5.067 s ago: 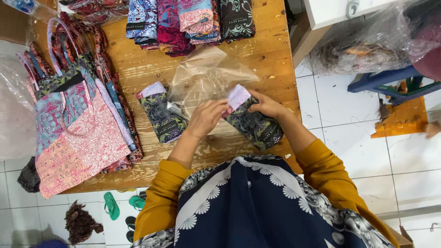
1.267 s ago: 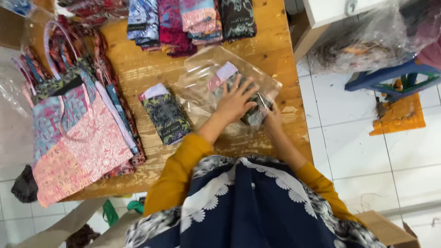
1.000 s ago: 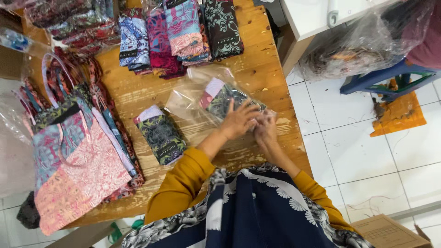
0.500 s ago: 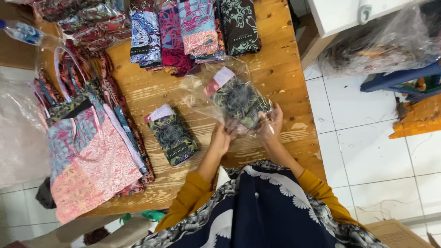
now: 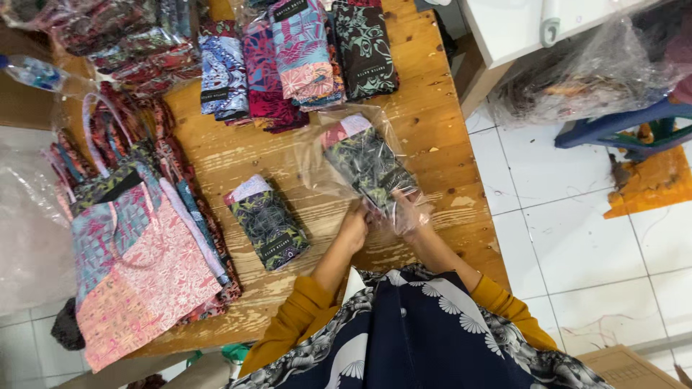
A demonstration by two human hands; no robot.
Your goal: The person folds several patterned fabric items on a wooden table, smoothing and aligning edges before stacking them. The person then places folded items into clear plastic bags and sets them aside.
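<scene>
Clear plastic bag lies on the wooden tabletop, just beyond both hands, with a folded dark patterned cloth inside it; a pale lilac and pink end of the cloth shows at the bag's far end. The left hand is closed, its fingers pinching the near edge of the bag. The right hand sits just beside it, partly under the plastic film, fingers curled on the bag's open end; the two hands almost touch.

To the left of the left hand, a second folded dark cloth with a pale end lies bare on the wood, apart from the bag. Farther left, a stack of patchwork tote bags in pink, teal and red spreads over the tabletop's edge, handles pointing away from the person. Beyond the hands, at the far side, a row of folded printed cloths in blue, magenta, pink and black lies side by side. To the right of the right hand the white tiled floor shows, with a large plastic-wrapped bundle and a blue stool well apart.
</scene>
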